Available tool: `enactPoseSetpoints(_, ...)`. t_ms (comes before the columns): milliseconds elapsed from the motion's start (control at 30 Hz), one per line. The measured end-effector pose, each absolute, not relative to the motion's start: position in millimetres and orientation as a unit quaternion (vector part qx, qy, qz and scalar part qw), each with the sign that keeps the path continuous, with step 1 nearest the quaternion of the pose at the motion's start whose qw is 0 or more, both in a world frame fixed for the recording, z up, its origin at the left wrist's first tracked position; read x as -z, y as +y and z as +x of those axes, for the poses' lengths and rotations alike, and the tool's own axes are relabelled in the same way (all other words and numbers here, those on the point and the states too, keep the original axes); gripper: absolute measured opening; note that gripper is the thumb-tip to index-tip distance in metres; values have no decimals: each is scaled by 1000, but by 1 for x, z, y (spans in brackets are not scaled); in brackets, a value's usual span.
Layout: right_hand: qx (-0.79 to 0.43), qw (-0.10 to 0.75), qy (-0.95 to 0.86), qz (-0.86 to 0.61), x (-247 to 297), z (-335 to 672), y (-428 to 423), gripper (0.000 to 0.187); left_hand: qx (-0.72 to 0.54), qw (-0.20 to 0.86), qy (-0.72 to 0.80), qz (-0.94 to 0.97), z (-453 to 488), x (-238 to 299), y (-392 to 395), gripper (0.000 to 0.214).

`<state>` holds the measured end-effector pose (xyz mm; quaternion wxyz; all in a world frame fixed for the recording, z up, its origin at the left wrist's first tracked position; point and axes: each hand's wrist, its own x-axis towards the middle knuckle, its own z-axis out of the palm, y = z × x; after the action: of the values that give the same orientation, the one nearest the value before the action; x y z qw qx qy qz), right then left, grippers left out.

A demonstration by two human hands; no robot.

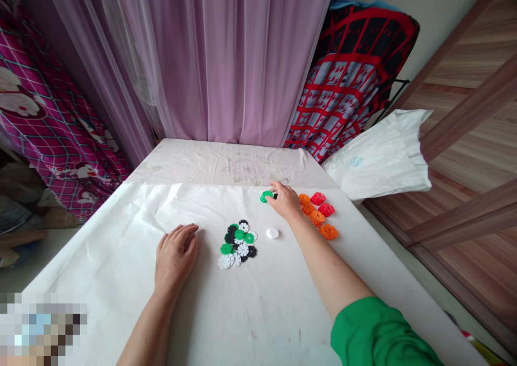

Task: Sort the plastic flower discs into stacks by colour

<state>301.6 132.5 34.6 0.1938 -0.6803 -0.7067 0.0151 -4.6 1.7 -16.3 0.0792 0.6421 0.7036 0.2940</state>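
Observation:
My right hand (285, 201) reaches to the far part of the table, its thumb and index finger closed on a green notched plastic disc (265, 196). A bit of black shows beside the fingers, partly hidden by them. My left hand (176, 254) lies on the cloth with its fingers loosely bent and nothing in it. Between the hands is a loose, overlapping pile of white, green and black notched discs (243, 249). Right of that pile, a small white stack of discs (273, 233) stands by itself.
Orange discs (329, 232) and red discs (318, 198) lie in groups beyond my right forearm. White cloth (121, 258) covers the table. A white bag (383, 156) leans by the right edge, and purple curtains (234, 59) hang behind. At far left another person's arm (18, 240) shows.

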Motion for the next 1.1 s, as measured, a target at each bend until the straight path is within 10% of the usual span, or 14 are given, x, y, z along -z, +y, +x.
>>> enactPoseSetpoints(733,-120,159,-796,-571,-37,250,45,11,-290,74,712,635,0,10,1,36)
enactPoseSetpoints(1100,-71,92,-800,-589,-32,221,31,27,-289,86,714,631,2,7,1,36)
